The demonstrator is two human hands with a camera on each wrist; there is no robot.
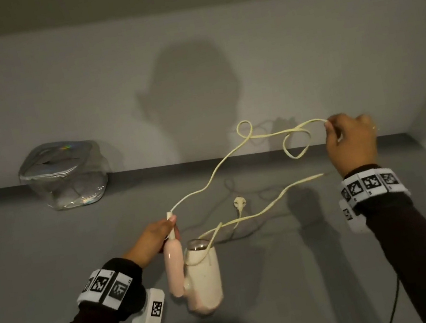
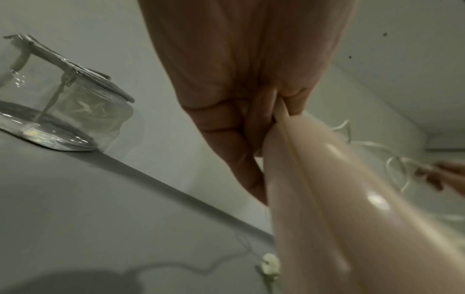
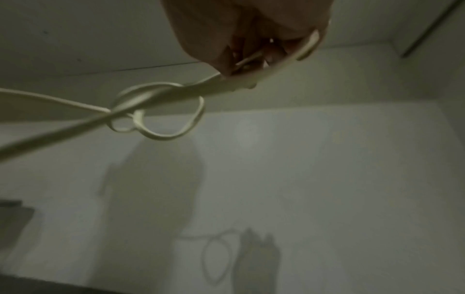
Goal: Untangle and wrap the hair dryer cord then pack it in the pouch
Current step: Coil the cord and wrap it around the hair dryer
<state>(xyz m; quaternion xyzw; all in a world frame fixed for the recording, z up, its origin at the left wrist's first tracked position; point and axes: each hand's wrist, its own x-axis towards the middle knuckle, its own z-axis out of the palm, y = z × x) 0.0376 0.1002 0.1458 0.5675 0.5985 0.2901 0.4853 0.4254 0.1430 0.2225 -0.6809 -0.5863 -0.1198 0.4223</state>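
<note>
A pink and cream hair dryer (image 1: pixel 200 276) hangs folded above the grey table, its pink handle (image 2: pixel 339 208) pointing up. My left hand (image 1: pixel 159 235) grips the top of the handle where the cord leaves it. The cream cord (image 1: pixel 223 162) rises to the right with two loose loops (image 3: pixel 156 117) in it. My right hand (image 1: pixel 349 138) pinches the cord high at the right, and the cord runs back down across the dryer's barrel. The plug (image 1: pixel 240 203) lies on the table behind the dryer. The clear pouch (image 1: pixel 63 176) stands by the wall at the left.
The grey table (image 1: pixel 51 244) meets a pale wall at the back and a side wall at the right. Shadows of my hands and the cord fall on both. Black cables hang from the wrist cameras near the front edge.
</note>
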